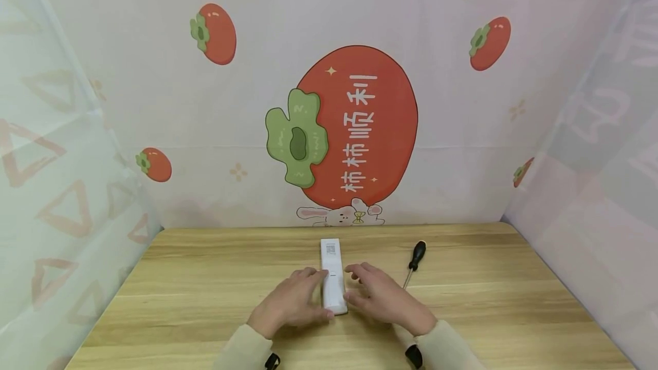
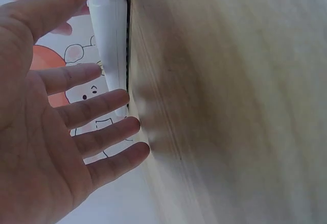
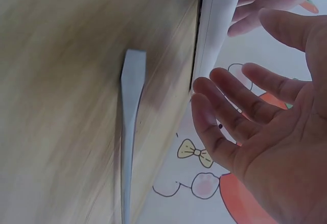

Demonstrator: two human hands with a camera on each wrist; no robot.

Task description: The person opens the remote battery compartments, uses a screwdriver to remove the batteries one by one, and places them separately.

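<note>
A long, narrow white plastic bar (image 1: 334, 289) lies on the wooden table with its length pointing away from me; a printed QR code marks its far end. On its left side is my left hand (image 1: 294, 301), fingers spread, fingertips right at the bar's edge in the head view. My right hand (image 1: 382, 297) is beside the opposite edge with fingers loosely bent and nothing in the palm. In the right wrist view, the flat metal tip of a screwdriver (image 3: 134, 76) lies on the tabletop near that hand.
The screwdriver's black handle (image 1: 418, 253) points toward the back right of the table (image 1: 205, 267). Behind the far edge stands a printed backdrop (image 1: 247, 73) with persimmon pictures, and pale sheets hang at both sides.
</note>
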